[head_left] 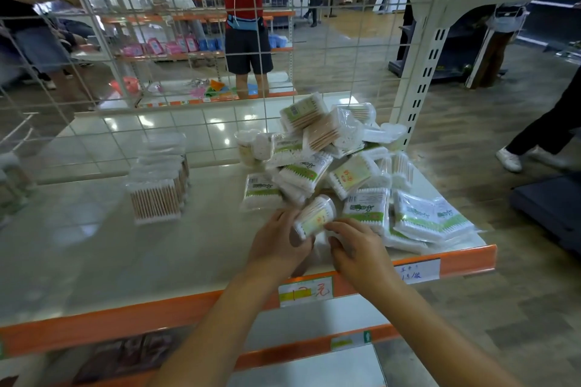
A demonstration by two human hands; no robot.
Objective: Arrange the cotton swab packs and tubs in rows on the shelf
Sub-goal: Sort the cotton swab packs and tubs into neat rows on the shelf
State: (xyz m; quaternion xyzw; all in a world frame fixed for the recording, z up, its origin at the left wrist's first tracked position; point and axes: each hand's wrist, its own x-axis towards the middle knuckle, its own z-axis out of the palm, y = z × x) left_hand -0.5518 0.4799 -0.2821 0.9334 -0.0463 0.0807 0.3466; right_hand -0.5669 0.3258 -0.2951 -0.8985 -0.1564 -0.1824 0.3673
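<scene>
A loose heap of cotton swab packs [317,163] in clear wrap with green labels lies on the right half of the white shelf [94,248]. A row of wooden-stick swab packs [157,201] stands upright on the left. At the heap's front, my left hand [276,242] and my right hand [355,245] hold a round clear tub of swabs [314,217] between them, tilted on its side. Another tub [246,148] stands behind the heap's left edge.
A wire grid panel [188,56] closes the back of the shelf, and a white upright post [421,91] stands at the right rear. The shelf's orange front lip [188,308] carries price labels. People stand beyond the grid and walk at the right.
</scene>
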